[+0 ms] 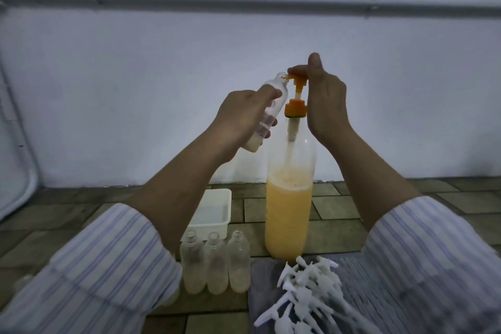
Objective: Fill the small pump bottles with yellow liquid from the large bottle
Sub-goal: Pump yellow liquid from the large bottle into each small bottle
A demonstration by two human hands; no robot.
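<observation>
A tall clear large bottle point(288, 214), about half full of yellow liquid, stands on the tiled floor with an orange pump point(377, 89) on top. My right hand point(324, 106) rests its fingers on the raised pump head, thumb pointing up. My left hand point(241, 119) grips a small clear bottle point(271, 106), tilted, its open neck right at the pump's spout. A little pale liquid sits in that bottle's bottom. Three small open bottles point(215, 266) stand in a row in front, each with some yellowish liquid at the base.
A white plastic tray point(214, 211) lies on the floor behind the three bottles. Several white pump tops point(306, 295) are piled on a grey cloth point(360, 293) at the lower right. A white wall with a horizontal pipe point(244, 4) stands close behind.
</observation>
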